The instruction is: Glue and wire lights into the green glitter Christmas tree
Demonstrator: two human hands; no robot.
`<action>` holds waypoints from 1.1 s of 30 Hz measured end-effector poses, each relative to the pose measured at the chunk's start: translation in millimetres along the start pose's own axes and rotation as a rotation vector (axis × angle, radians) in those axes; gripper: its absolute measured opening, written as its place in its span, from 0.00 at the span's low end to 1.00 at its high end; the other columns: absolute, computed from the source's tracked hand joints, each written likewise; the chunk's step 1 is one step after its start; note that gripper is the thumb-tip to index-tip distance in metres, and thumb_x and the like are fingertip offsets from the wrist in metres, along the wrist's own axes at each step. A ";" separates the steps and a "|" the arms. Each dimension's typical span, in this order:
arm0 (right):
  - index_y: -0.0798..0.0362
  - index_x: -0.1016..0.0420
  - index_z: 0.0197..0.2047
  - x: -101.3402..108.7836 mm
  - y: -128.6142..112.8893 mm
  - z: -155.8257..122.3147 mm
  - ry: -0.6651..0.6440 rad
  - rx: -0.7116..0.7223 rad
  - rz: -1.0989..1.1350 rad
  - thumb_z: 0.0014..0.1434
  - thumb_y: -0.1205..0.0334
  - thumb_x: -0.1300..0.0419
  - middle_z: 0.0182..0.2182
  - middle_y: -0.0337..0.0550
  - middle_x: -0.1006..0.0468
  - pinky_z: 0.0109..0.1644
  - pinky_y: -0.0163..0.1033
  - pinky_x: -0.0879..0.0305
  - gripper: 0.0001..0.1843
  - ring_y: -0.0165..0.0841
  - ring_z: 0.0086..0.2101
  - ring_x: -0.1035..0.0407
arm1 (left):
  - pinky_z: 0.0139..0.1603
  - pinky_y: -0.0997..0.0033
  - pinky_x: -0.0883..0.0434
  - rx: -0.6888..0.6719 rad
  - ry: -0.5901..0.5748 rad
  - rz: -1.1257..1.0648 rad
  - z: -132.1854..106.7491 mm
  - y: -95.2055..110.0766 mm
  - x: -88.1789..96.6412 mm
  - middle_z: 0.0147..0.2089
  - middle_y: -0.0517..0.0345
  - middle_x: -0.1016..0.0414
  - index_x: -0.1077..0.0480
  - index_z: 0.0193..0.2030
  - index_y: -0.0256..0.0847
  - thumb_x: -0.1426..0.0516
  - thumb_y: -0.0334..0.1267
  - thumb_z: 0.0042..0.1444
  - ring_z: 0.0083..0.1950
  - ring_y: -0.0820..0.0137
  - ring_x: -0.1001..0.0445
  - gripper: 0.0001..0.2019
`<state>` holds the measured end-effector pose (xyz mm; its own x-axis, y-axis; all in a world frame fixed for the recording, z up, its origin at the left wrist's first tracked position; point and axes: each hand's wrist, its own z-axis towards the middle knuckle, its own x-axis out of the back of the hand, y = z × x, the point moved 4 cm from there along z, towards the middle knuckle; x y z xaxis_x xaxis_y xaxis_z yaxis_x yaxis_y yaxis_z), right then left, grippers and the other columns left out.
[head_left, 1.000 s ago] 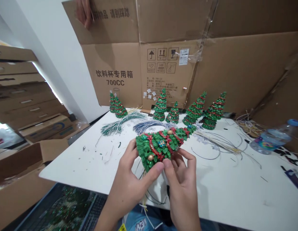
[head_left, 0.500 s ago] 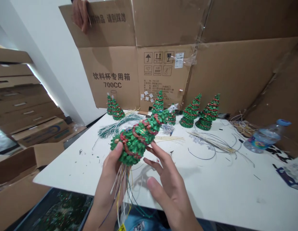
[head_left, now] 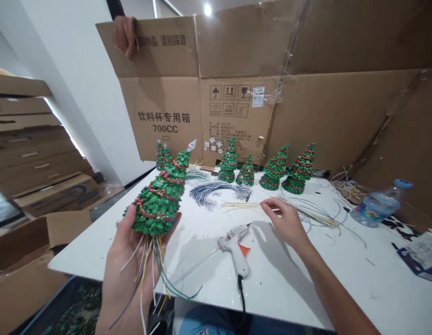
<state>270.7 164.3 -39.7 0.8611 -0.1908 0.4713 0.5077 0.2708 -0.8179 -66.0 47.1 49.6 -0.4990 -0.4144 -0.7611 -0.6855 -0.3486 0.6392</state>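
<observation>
My left hand (head_left: 127, 253) is shut around the base of a green sequinned Christmas tree model (head_left: 159, 200), which has red garland and stands tilted. Several coloured wires and pale strands hang from its underside past my palm. My right hand (head_left: 283, 222) holds nothing and reaches over the white table (head_left: 306, 284), fingertips at or just above a bundle of pale straw-like strands (head_left: 242, 205). Between my hands, a white hot glue gun (head_left: 235, 246) lies on the table with its black cord trailing over the near edge.
Several smaller green trees (head_left: 247, 172) stand along the far edge before a propped cardboard sheet (head_left: 236, 111), steadied by another person's hand (head_left: 125, 37). A blue wire bundle (head_left: 216, 191), loose wires and a plastic water bottle (head_left: 378, 207) lie on the table.
My right hand has let go of the tree and moved forward and right over the table. The tree now points up and away in my left hand. The glue gun has come into view.
</observation>
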 end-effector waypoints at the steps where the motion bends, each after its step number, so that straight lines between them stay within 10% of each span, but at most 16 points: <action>1: 0.53 0.18 0.52 -1.0 13.3 12.4 -0.032 -0.005 -0.065 0.76 0.51 0.34 0.50 0.47 0.15 0.55 0.51 0.19 0.14 0.40 0.47 0.19 | 0.70 0.50 0.19 -0.004 0.006 -0.012 0.6 1.9 1.0 0.62 0.48 0.12 0.19 0.60 0.36 0.37 0.37 0.73 0.63 0.53 0.13 0.13; 16: 0.50 0.21 0.63 -19.0 86.3 40.6 -0.298 0.041 -0.548 0.75 0.52 0.33 0.62 0.51 0.19 0.59 0.55 0.19 0.19 0.44 0.54 0.20 | 0.67 0.53 0.18 0.134 -0.014 0.021 -2.3 -15.4 -0.4 0.63 0.47 0.13 0.20 0.59 0.36 0.36 0.35 0.72 0.56 0.58 0.10 0.12; 33: 0.50 0.22 0.65 -14.6 122.0 50.1 -0.111 0.021 -0.246 0.75 0.53 0.32 0.63 0.52 0.20 0.60 0.57 0.19 0.20 0.45 0.56 0.20 | 0.60 0.45 0.13 0.175 0.048 0.144 -4.3 -35.0 -6.7 0.65 0.43 0.14 0.16 0.57 0.36 0.40 0.39 0.75 0.52 0.55 0.09 0.13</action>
<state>321.5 247.4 -129.9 0.7088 -0.1490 0.6895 0.7017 0.2491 -0.6675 -36.4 58.5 32.8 -0.5757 -0.4902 -0.6544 -0.6925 -0.1332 0.7090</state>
